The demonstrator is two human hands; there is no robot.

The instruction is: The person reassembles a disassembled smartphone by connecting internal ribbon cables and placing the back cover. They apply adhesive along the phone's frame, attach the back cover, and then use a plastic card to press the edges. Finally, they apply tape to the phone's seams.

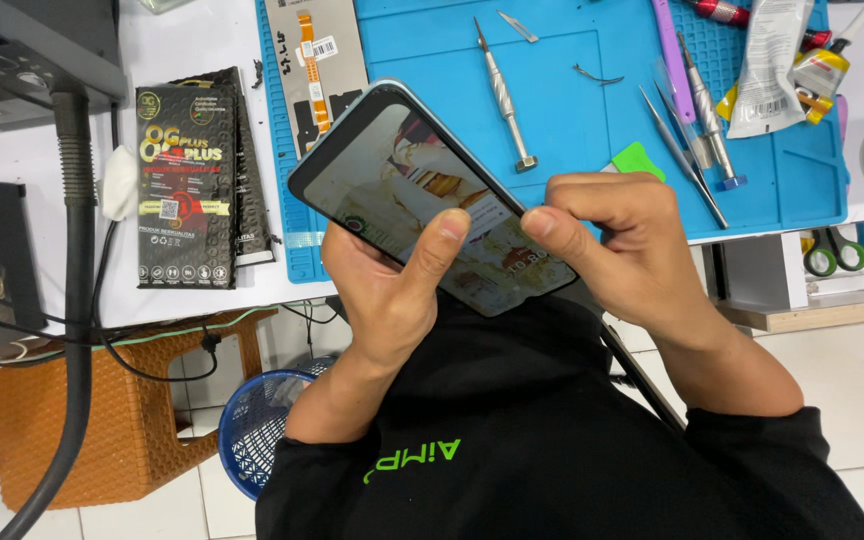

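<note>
1. Head view, looking down: white workbench (pixel 202 40) with a blue silicone repair mat (pixel 592 120) on it, just past the hands.
2. Smartphone (pixel 422 195) held tilted above the near bench edge, in front of the chest, glossy screen up and catching reflections.
3. Left hand (pixel 387 290) cups the phone from below, fingers wrapped under it, thumb flat on the glass near mid-screen.
4. Right hand (pixel 622 250) fingers curled tight, pinching the phone's right long edge; thumb tip rests on the screen close to the left thumb.
5. Black retail packets (pixel 187 190) stacked on the bench, left of the mat.
6. Flat part with an orange flex cable (pixel 314 70) on the mat's left end, partly behind the phone.
7. Precision screwdriver (pixel 502 95) mid-mat, a second screwdriver (pixel 704 110) at right.
8. Glue tube (pixel 772 65) top right of the mat.
9. Tweezers (pixel 682 160) lie just beside the second screwdriver, green pry pick (pixel 637 160) near the right hand.
</note>
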